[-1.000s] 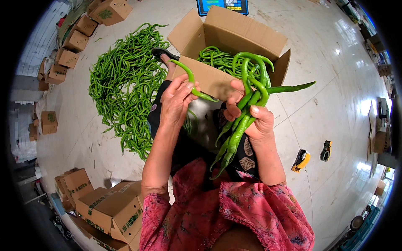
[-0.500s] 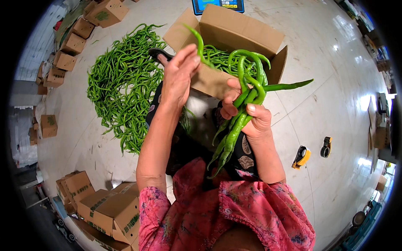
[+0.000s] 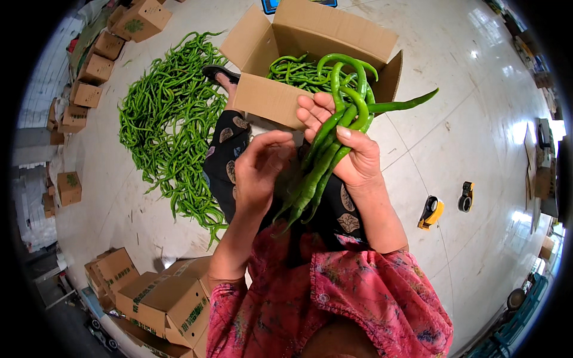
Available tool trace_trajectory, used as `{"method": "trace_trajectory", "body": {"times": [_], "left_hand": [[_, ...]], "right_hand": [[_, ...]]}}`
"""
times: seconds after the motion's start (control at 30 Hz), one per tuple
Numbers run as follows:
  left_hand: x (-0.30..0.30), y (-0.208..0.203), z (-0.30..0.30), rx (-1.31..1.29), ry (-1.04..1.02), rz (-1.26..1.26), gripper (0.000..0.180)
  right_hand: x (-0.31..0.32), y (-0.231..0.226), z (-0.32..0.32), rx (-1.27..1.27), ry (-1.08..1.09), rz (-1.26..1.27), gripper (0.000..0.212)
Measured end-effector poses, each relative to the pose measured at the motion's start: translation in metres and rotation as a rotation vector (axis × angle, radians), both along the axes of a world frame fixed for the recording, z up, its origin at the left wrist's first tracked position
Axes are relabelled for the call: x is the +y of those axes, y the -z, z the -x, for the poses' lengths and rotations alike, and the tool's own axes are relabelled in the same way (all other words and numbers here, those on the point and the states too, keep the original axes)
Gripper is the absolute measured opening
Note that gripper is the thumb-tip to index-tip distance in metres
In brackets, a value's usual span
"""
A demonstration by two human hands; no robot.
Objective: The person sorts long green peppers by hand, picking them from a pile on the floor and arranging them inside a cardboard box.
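Note:
My right hand grips a bunch of long green chili peppers, thumb across them and the other fingers partly spread behind. Their curved ends stick up over the carton, and one points out to the right. Just left of the bunch, my left hand is loosely curled, fingers apart from the thumb, with no pepper visible in it. Beyond both hands stands an open cardboard carton, flaps folded out, with more green chili peppers inside.
A big heap of green chili peppers covers the floor at left, against my foot. Cardboard boxes lie at lower left; more line the left wall. Two tape dispensers rest on the right floor. A blue device shows behind the carton.
My left hand has come down and nearer to me; the single pepper seen at its fingers is no longer there. The right hand's bunch has shifted slightly up and left in the picture.

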State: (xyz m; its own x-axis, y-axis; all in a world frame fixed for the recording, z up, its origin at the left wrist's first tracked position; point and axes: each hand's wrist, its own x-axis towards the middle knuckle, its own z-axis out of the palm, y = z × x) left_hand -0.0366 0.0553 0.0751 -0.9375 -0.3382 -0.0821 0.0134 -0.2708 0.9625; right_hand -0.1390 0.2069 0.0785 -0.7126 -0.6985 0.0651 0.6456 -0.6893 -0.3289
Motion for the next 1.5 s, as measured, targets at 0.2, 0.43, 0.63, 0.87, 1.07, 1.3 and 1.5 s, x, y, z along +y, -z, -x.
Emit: {"method": "trace_trajectory", "body": {"times": [0.2, 0.43, 0.63, 0.87, 1.07, 1.3, 1.5], "left_hand": [[0.004, -0.021, 0.0, 0.156, 0.121, 0.09, 0.026], [0.013, -0.042, 0.009, 0.116, 0.23, 0.593, 0.039], [0.008, -0.031, 0.005, 0.085, 0.26, 0.183, 0.03], [0.004, -0.035, 0.0, 0.047, 0.068, 0.06, 0.028], [-0.004, -0.023, -0.006, 0.016, -0.014, 0.021, 0.025], [-0.012, -0.019, -0.013, 0.08, -0.147, 0.665, 0.028], [-0.027, -0.013, -0.007, 0.031, -0.059, -0.165, 0.03]], "right_hand": [[-0.002, 0.002, -0.005, 0.014, 0.063, -0.05, 0.052], [-0.008, 0.002, -0.003, 0.014, 0.102, -0.107, 0.052], [-0.006, 0.001, -0.001, 0.08, 0.026, -0.103, 0.056], [-0.001, -0.007, -0.004, 0.061, 0.013, -0.227, 0.052], [0.002, -0.004, -0.002, 0.048, -0.019, -0.106, 0.05], [0.004, 0.003, -0.002, -0.033, -0.003, 0.03, 0.04], [0.013, 0.017, -0.001, 0.012, -0.089, 0.237, 0.03]]}}
